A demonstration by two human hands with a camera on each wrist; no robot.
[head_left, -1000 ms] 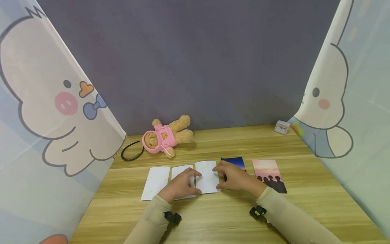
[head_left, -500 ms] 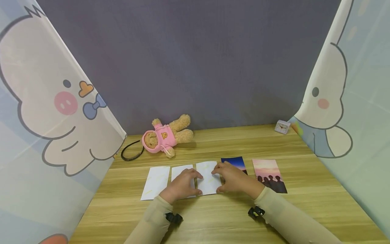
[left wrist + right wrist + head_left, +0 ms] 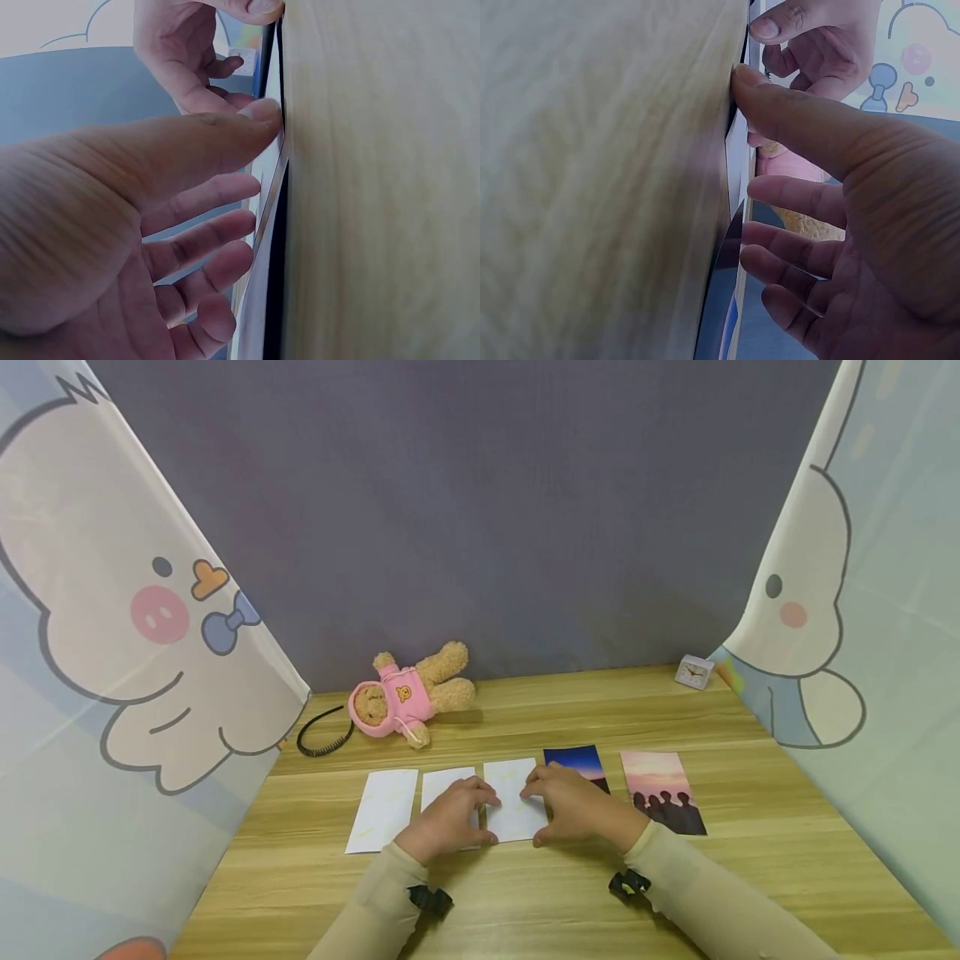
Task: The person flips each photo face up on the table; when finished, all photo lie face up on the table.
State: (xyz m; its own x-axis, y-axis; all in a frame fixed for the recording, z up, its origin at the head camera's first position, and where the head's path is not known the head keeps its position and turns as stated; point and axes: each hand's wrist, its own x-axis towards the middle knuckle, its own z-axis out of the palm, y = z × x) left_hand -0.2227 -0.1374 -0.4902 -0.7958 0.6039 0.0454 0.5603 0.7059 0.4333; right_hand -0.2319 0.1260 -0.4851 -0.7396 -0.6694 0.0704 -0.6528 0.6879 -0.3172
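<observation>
In the head view several upright cards lie in a row. My left hand (image 3: 453, 818) rests over the second white card (image 3: 442, 783), its thumb and fingertips at the left edge of the third white card (image 3: 513, 802). My right hand (image 3: 577, 806) covers part of a blue sunset picture card (image 3: 576, 762), with its fingertips on the third card's right side. Both wrist views show the thumb (image 3: 247, 131) and the other thumb (image 3: 761, 86) at the cards' near edge, fingers spread loosely over the cards. Neither hand is curled round a card.
A white card (image 3: 381, 810) ends the row on the left, a pink picture card with silhouettes (image 3: 660, 777) on the right. Behind lie a black headband (image 3: 324, 733), a teddy bear in a pink hoodie (image 3: 408, 697) and a small clock (image 3: 694, 672) on the wooden table (image 3: 540, 910).
The third white card has shifted slightly right and nearer to me between my hands. My left hand has moved slightly right, and my right hand has come a little nearer.
</observation>
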